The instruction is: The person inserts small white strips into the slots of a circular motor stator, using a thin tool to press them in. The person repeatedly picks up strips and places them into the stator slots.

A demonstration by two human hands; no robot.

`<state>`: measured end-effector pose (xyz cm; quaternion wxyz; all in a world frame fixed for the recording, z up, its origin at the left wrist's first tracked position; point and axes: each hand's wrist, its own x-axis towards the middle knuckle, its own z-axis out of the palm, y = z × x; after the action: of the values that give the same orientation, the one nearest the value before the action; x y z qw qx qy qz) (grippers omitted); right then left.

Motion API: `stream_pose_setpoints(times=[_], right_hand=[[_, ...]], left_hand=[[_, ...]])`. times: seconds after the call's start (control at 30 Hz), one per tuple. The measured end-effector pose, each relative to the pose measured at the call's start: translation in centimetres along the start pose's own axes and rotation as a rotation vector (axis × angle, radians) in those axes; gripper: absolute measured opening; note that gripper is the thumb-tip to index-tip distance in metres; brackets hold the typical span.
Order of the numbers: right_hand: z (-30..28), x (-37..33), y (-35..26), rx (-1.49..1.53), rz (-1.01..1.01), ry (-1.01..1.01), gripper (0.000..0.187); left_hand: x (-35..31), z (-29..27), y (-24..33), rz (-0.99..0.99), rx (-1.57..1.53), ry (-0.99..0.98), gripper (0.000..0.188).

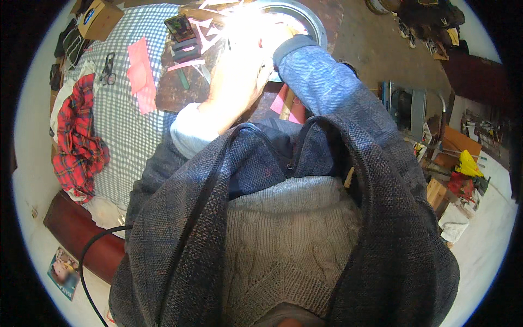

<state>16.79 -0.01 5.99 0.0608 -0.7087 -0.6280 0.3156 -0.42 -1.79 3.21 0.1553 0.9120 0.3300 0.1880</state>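
White glare swallows the fingertips of the left hand (pixel 238 83) and most of the right hand (pixel 277 38); whatever they may hold cannot be made out. It also hides part of the round grey rim (pixel 321 30). The far-right clutter (pixel 482 129) is too small to tell apart.

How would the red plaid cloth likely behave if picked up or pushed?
The red plaid cloth would probably hang floppy, as it lies crumpled in soft folds. Pushed, it would likely bunch rather than roll, being spread loosely along the checked cover.
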Motion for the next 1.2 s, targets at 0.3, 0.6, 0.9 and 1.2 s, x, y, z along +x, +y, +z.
stream_pose_setpoints(times=[0.3, 0.6, 0.9, 1.2], right_hand=[[-3.9, -2.1, 3.9, -0.528, -0.070, 0.065, 0.026], [-4.7, 5.0, 6.9, -0.684, -0.613, 0.373, 0.029], [-1.1, 9.1, 6.4, -0.800, -0.585, 0.316, 0.028], [-0.5, 9.7, 7.8, -0.594, -0.585, 0.274, 0.024]], left_hand=[[4.2, 2.0, -10.5, -0.210, -0.387, 0.166, 0.040], [8.3, 2.5, -18.5, -0.096, -0.627, -0.342, 0.037], [4.5, -4.6, -13.3, -0.039, -0.574, -0.273, 0.030], [-1.7, -5.9, -4.8, -0.453, -0.985, -0.363, 0.022]])
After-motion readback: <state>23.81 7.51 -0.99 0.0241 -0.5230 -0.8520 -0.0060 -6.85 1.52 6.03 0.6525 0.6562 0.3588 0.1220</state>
